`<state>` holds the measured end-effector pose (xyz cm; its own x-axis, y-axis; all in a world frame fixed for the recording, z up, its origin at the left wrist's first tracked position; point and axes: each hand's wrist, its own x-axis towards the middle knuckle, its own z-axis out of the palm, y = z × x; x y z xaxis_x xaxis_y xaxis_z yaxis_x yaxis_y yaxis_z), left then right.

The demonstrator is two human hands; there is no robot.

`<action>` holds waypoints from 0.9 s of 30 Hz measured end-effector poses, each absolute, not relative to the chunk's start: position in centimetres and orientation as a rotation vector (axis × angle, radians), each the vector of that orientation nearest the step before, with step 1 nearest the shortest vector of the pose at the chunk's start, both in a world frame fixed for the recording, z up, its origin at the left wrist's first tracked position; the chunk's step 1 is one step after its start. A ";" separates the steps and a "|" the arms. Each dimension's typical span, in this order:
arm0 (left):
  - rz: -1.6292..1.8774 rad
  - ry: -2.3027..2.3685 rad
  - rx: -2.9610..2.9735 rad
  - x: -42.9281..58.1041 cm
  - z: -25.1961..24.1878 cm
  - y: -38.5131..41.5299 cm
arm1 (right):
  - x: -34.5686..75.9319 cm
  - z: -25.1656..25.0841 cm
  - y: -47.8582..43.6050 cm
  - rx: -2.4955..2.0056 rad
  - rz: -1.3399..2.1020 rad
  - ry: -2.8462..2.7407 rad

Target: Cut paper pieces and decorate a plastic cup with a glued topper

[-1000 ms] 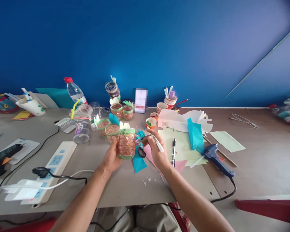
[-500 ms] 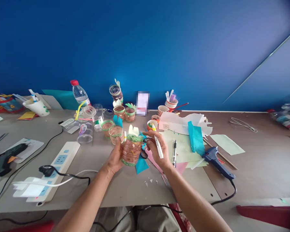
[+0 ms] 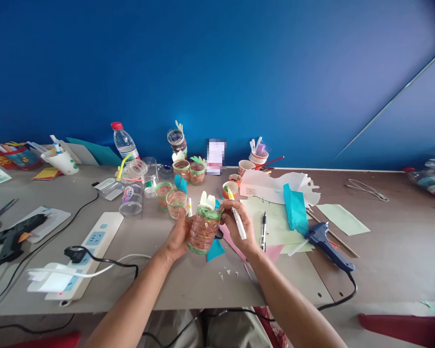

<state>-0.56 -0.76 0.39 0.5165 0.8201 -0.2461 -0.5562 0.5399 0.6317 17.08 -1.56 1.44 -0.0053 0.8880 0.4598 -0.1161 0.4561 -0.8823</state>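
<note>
My left hand (image 3: 179, 236) is wrapped round the side of a brown-painted jar (image 3: 203, 233) with green bands at its top and bottom and yellow marks on its side. Pale paper leaves (image 3: 207, 199) stick up from its rim. A white marker with a yellow end (image 3: 238, 221) lies in the grip of my right hand (image 3: 243, 224), slanting up and away. The fingertips of that hand are at the jar's right upper edge. Behind the jar, scissors are mostly hidden. Similar painted jars (image 3: 177, 204) stand beyond my left hand.
A white power strip (image 3: 107, 227) with cables lies left, near a black glue gun (image 3: 20, 237). To the right are a blue glue gun (image 3: 328, 245), a black pen (image 3: 263, 229) and paper sheets (image 3: 342, 218). A water bottle (image 3: 125, 142) stands behind.
The jar has tilted, its top leaning right, and sits closer to my right hand. My right fingers have come in to its upper edge. The whole view has shifted slightly.
</note>
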 end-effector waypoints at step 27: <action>1.125 0.739 0.501 -0.6 1.1 -0.1 | 20.4 8.3 -0.1 -0.951 0.336 -1.707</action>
<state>-0.61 -0.09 1.13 0.2393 0.9317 -0.2733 -0.6209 0.3632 0.6946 20.45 -0.13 8.30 -0.0782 0.7335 0.6752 0.4229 0.6377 -0.6438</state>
